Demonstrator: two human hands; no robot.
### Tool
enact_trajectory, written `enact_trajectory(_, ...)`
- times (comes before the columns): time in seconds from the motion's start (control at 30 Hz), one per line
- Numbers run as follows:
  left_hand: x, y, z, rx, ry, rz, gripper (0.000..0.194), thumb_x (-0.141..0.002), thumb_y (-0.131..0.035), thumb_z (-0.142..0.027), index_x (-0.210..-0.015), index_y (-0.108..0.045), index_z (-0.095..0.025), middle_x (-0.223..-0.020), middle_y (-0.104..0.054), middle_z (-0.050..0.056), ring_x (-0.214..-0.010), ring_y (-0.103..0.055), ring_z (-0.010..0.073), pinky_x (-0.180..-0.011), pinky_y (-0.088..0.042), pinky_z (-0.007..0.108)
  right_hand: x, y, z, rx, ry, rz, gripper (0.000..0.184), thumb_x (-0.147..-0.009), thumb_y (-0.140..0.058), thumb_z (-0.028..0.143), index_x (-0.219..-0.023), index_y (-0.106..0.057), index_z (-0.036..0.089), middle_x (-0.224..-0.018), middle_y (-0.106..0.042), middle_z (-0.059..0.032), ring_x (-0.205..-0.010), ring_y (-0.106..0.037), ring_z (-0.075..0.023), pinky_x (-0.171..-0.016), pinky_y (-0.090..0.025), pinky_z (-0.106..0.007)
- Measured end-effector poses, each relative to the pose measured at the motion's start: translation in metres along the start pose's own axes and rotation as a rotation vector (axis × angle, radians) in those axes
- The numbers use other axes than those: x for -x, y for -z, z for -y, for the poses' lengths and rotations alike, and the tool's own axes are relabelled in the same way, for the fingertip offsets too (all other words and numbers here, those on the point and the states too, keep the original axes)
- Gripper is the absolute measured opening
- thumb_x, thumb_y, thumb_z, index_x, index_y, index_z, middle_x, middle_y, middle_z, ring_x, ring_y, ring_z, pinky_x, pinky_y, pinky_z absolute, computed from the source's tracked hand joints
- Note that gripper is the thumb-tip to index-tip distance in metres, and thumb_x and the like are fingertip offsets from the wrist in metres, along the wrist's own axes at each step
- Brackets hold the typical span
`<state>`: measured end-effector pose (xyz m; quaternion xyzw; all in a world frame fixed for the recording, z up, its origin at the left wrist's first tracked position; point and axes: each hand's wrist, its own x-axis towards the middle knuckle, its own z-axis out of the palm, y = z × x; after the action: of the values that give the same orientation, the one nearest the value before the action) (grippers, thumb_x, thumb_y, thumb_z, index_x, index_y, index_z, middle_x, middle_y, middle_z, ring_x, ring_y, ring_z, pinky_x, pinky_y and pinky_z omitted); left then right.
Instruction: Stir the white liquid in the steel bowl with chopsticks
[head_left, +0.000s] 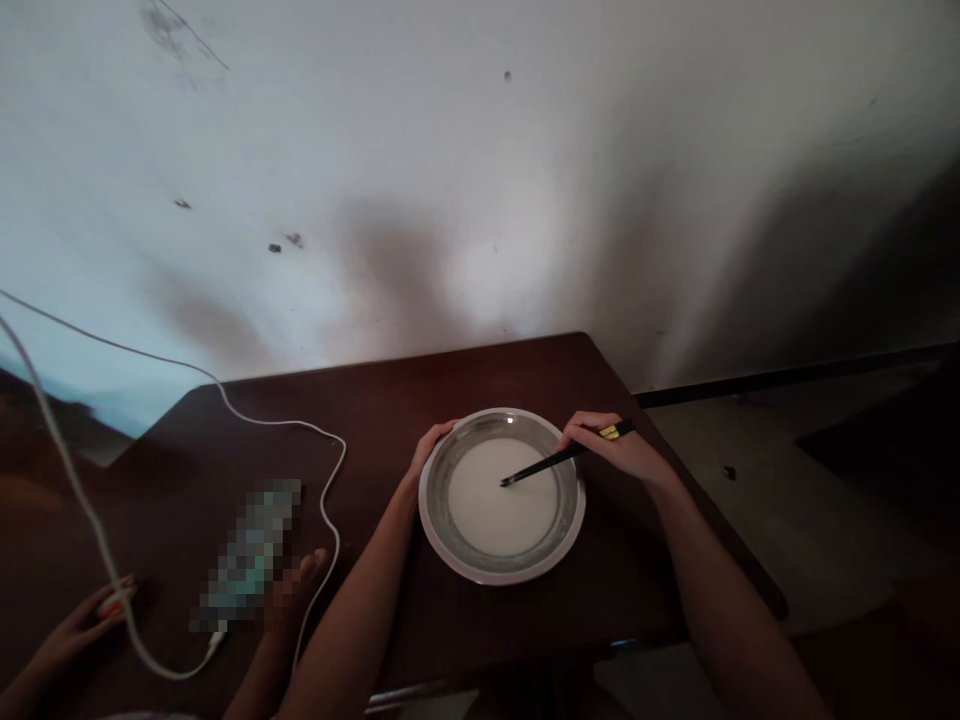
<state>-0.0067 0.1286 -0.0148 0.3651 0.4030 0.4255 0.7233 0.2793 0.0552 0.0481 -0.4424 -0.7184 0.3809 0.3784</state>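
Observation:
A round metal basin (459, 566) with a pale rim stands on the dark table, holding a smooth white liquid or batter (502, 520). My left hand (429, 452) is against the basin's left side, gripping it near the rim; part of its fingers is hidden behind the wall. In my right hand (613, 448) is a pair of black chopsticks (546, 463) with gold bands at the upper end. Their tips point down to the left and meet the white surface near the middle. My right fingers are closed around them, above the basin's right rim.
The dark brown table (360, 400) reaches a stained wall (420, 150). At left lies a blurred-out device (247, 560) with a white cable (330, 490) winding across the table. Another person's hands (82, 618) are beside it, one on a small colourful item (116, 600).

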Motion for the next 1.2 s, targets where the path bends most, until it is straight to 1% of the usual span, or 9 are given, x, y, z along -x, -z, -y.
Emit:
enact_trajectory(0.1,-0.001,0.003,0.002,-0.001,0.009,0.017,0.033,-0.064,-0.059,-0.033,-0.089,-0.070,-0.013,-0.082,-0.070,0.006,-0.084,-0.062,0.0241,-0.077,-0.045,0.031,0.001,0.001,0.001,-0.072,-0.002,0.046,0.027,-0.086,-0.047,0.032,-0.071,-0.064,0.016,-0.073,-0.065,-0.0028,-0.073,-0.060,-0.0146,-0.069,-0.044,-0.026)
enact_trajectory(0.23,-0.001,0.001,0.000,-0.006,0.011,-0.015,0.032,-0.063,-0.060,-0.033,-0.087,-0.070,-0.013,-0.085,-0.070,0.006,-0.085,-0.062,0.0241,-0.080,-0.045,0.031,0.000,-0.008,0.000,-0.057,0.008,0.154,0.027,-0.086,-0.049,0.033,-0.077,-0.068,0.016,-0.078,-0.067,-0.0037,-0.076,-0.060,-0.0149,-0.069,-0.043,-0.026)
enact_trajectory(0.33,0.000,-0.001,-0.001,-0.018,-0.009,-0.039,0.032,-0.062,-0.061,-0.032,-0.085,-0.070,-0.013,-0.085,-0.070,0.006,-0.087,-0.061,0.0247,-0.081,-0.044,0.031,-0.001,-0.010,-0.003,-0.011,0.006,0.136,0.025,-0.086,-0.050,0.032,-0.079,-0.069,0.017,-0.081,-0.066,-0.0037,-0.077,-0.059,-0.0151,-0.069,-0.042,-0.025)
enact_trajectory(0.5,-0.001,0.002,0.000,-0.034,0.000,-0.022,0.035,-0.061,-0.062,-0.036,-0.086,-0.070,-0.013,-0.083,-0.070,0.007,-0.086,-0.061,0.0246,-0.080,-0.044,0.031,0.001,0.001,-0.001,-0.009,-0.006,0.058,0.026,-0.086,-0.048,0.031,-0.077,-0.067,0.017,-0.079,-0.066,-0.0034,-0.077,-0.060,-0.0149,-0.070,-0.042,-0.026)
enact_trajectory(0.63,-0.002,0.001,0.000,-0.023,-0.006,-0.029,0.034,-0.058,-0.062,-0.035,-0.083,-0.070,-0.014,-0.080,-0.070,0.006,-0.083,-0.061,0.0240,-0.079,-0.044,0.031,0.002,0.001,0.001,-0.073,-0.011,0.108,0.027,-0.087,-0.047,0.032,-0.075,-0.065,0.016,-0.076,-0.067,-0.0034,-0.075,-0.061,-0.0147,-0.071,-0.044,-0.026)
enact_trajectory(0.73,-0.001,-0.002,-0.002,-0.024,-0.007,-0.034,0.032,-0.058,-0.062,-0.035,-0.082,-0.070,-0.014,-0.081,-0.070,0.006,-0.083,-0.061,0.0241,-0.080,-0.044,0.031,0.000,-0.004,-0.001,-0.037,0.008,0.158,0.028,-0.086,-0.048,0.034,-0.077,-0.068,0.017,-0.079,-0.066,-0.0035,-0.076,-0.060,-0.0149,-0.070,-0.043,-0.026)
enact_trajectory(0.87,0.000,-0.004,-0.003,-0.032,-0.009,-0.037,0.032,-0.057,-0.062,-0.034,-0.081,-0.070,-0.013,-0.082,-0.069,0.006,-0.087,-0.060,0.0249,-0.081,-0.043,0.031,-0.001,-0.003,-0.003,0.032,0.007,0.066,0.026,-0.086,-0.048,0.033,-0.078,-0.068,0.018,-0.079,-0.064,-0.0029,-0.077,-0.059,-0.0152,-0.070,-0.042,-0.026)
enact_trajectory(1.0,-0.001,-0.002,-0.002,-0.029,-0.004,-0.026,0.032,-0.059,-0.061,-0.034,-0.083,-0.070,-0.014,-0.080,-0.070,0.006,-0.085,-0.061,0.0248,-0.078,-0.044,0.031,0.001,0.003,-0.001,-0.016,-0.006,-0.044,0.027,-0.086,-0.047,0.031,-0.071,-0.065,0.018,-0.074,-0.064,-0.0026,-0.074,-0.058,-0.0150,-0.070,-0.042,-0.027)
enact_trajectory(1.2,-0.001,0.000,-0.001,-0.025,-0.011,-0.015,0.033,-0.061,-0.061,-0.034,-0.085,-0.070,-0.013,-0.084,-0.070,0.006,-0.087,-0.061,0.0247,-0.080,-0.044,0.031,0.000,-0.008,0.003,-0.040,-0.016,0.138,0.027,-0.086,-0.047,0.033,-0.077,-0.067,0.017,-0.077,-0.067,-0.0033,-0.075,-0.060,-0.0150,-0.069,-0.043,-0.026)
